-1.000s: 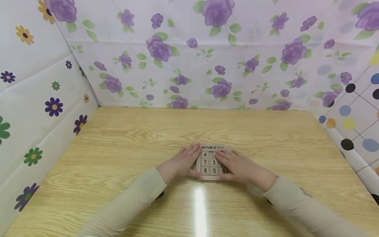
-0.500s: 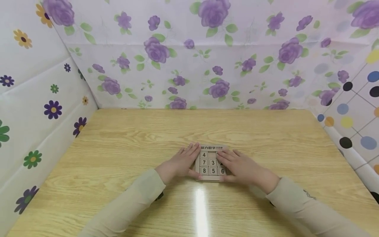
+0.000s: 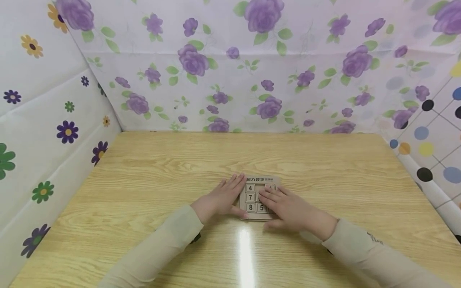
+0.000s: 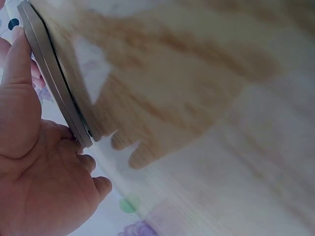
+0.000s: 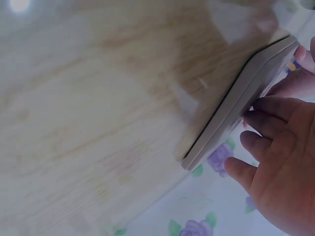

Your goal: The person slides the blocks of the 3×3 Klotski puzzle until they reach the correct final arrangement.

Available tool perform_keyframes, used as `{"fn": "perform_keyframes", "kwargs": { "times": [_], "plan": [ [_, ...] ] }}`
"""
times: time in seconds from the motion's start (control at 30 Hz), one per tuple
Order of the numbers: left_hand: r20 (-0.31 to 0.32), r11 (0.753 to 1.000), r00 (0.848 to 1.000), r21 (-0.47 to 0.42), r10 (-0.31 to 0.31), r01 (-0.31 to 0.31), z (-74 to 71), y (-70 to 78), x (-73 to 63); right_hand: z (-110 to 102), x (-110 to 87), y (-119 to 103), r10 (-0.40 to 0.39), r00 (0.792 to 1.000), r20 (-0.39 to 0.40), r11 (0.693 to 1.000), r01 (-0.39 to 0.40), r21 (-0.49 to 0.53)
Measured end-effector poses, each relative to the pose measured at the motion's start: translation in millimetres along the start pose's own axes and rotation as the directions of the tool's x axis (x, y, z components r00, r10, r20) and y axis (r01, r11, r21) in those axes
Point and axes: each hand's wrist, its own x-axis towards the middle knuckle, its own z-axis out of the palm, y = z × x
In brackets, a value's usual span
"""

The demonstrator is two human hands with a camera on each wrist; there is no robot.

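Note:
A wooden number slide puzzle (image 3: 256, 216) lies flat on the table. Its tiles 4, 7, 8, 5 and 1 (image 3: 270, 187) can be read, with an empty slot in the top row's middle. The left hand (image 3: 220, 200) holds the puzzle's left side, fingers by the top left corner and thumb at the near corner. Fairly straight fingers of the right hand (image 3: 292, 210) rest on the middle tiles and cover those at the right; its thumb lies off the near edge. Both wrist views show the puzzle's side edge (image 4: 58, 83), its face hidden.
The glossy wood-grain table (image 3: 173, 168) spreads around the puzzle and mirrors the hands. A purple-flowered sheet (image 3: 230, 80) rises behind it. Patterned sheets stand at the left (image 3: 47, 160) and right (image 3: 439, 140).
The right fingers have moved from the top right tiles toward the person, onto the middle row, uncovering tile 1. The right thumb has left the puzzle's near edge. The left hand stays put.

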Motion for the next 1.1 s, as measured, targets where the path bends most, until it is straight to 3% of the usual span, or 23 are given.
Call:
{"fn": "perform_keyframes", "kwargs": {
  "times": [0.53, 0.9, 1.1],
  "plan": [
    [0.002, 1.000, 1.000, -0.016, 0.011, -0.011, 0.1, -1.4, 2.3, 1, 14.3, 15, 0.030, 0.999, -0.018, 0.999, -0.030, -0.022],
    [0.007, 1.000, 1.000, -0.013, 0.003, -0.003, 0.6, -0.4, 1.0, 0, 16.8, -3, -0.019, 1.000, -0.023, 0.997, 0.017, -0.080],
    [0.013, 1.000, 1.000, -0.009, -0.007, 0.008, 0.9, -0.5, 1.7, -2, 19.2, -15, -0.041, 0.999, -0.001, 0.997, 0.041, -0.062]
  ]
}}
